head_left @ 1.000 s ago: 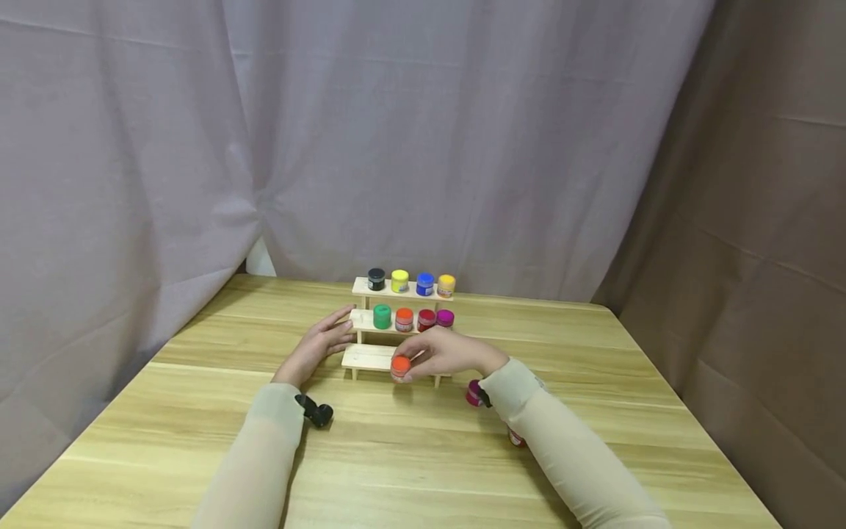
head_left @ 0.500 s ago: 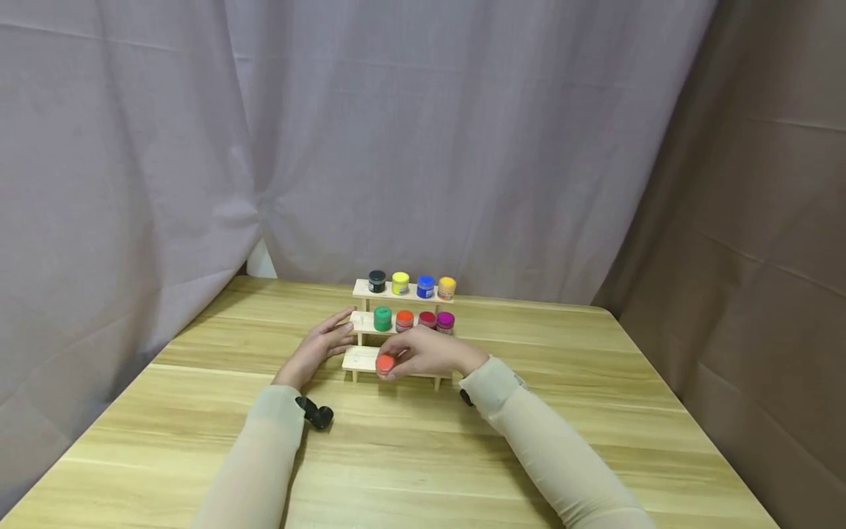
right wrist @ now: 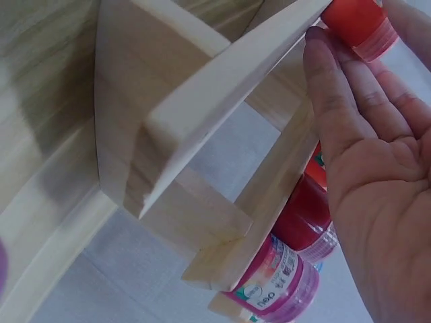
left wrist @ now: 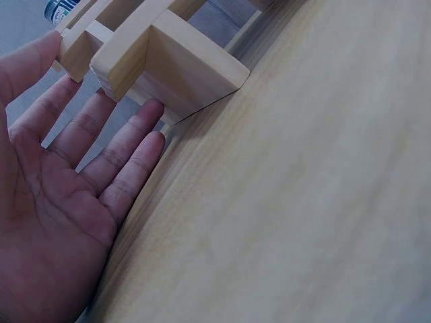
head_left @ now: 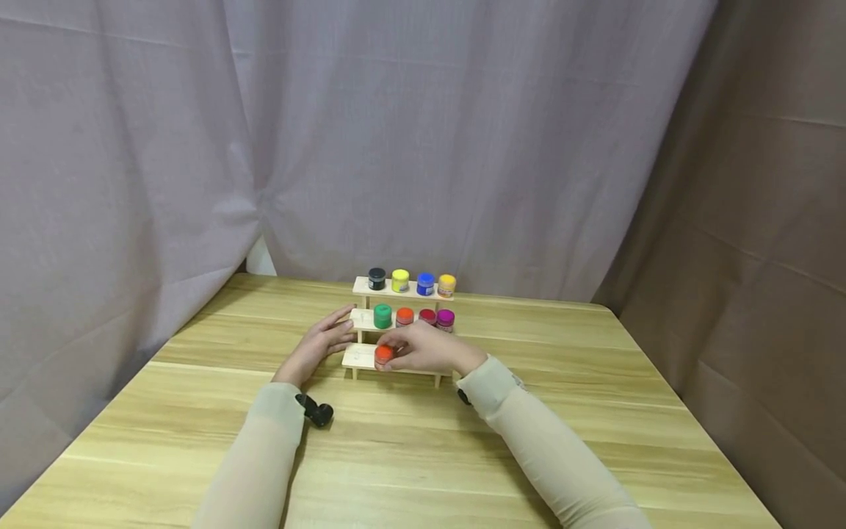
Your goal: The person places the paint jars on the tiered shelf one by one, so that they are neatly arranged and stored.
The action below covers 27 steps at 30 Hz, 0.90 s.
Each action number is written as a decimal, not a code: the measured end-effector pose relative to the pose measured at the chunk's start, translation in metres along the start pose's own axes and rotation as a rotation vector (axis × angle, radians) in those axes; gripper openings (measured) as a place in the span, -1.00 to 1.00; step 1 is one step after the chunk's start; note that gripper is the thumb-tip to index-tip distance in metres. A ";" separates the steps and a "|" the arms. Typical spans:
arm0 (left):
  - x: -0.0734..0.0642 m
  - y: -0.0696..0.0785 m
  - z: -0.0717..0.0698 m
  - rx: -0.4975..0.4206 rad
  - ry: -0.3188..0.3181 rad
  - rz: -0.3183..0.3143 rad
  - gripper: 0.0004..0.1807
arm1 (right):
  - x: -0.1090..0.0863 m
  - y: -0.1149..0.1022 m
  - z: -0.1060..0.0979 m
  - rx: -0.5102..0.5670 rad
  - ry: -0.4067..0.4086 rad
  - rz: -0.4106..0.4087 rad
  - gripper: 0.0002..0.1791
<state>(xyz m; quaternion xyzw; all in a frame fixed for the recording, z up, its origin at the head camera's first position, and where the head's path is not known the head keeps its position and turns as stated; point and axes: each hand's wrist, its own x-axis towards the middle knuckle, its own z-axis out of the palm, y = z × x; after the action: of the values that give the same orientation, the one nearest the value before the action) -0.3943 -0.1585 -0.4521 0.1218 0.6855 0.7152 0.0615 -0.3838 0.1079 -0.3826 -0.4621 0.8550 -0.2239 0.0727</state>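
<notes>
My right hand point(head_left: 432, 349) pinches a small orange-red paint jar point(head_left: 384, 356) between thumb and fingers, at the lowest tier of a three-tier wooden stand point(head_left: 360, 356). In the right wrist view that jar point(right wrist: 357, 27) stands at the tier's board, with the fingers behind it. My left hand point(head_left: 317, 345) lies at the stand's left side with its fingers spread. The left wrist view shows its fingertips at the ends of the boards point(left wrist: 128, 54). Green point(head_left: 382, 317), orange point(head_left: 405, 317), dark red point(head_left: 427, 317) and magenta jars point(head_left: 446, 319) stand on the middle tier, partly covered by my right hand.
The top tier bears a black jar point(head_left: 377, 279), a yellow jar point(head_left: 399, 280), a blue jar point(head_left: 426, 284) and an amber jar point(head_left: 446, 285). The stand is on a wood-grain table point(head_left: 396, 455), with a grey curtain point(head_left: 429, 147) behind.
My right hand has carried the orange-red jar left and onto the lowest tier. Two jars seen earlier on the table at right are now hidden behind the right arm. My left hand stays put.
</notes>
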 end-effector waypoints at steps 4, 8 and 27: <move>0.001 0.000 0.000 0.004 -0.002 0.003 -0.33 | -0.007 0.000 -0.005 0.024 0.010 0.008 -0.51; 0.002 0.000 0.002 0.017 -0.012 0.009 -0.32 | -0.019 0.003 -0.016 0.052 0.024 0.009 -0.51; 0.002 -0.003 -0.003 0.034 -0.018 0.006 -0.32 | -0.119 0.052 -0.033 0.184 0.000 0.054 -0.64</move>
<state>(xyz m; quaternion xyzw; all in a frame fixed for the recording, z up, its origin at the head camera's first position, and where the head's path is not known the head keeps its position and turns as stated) -0.3970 -0.1613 -0.4546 0.1313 0.6967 0.7024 0.0637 -0.3674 0.2406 -0.3860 -0.4301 0.8431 -0.2992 0.1209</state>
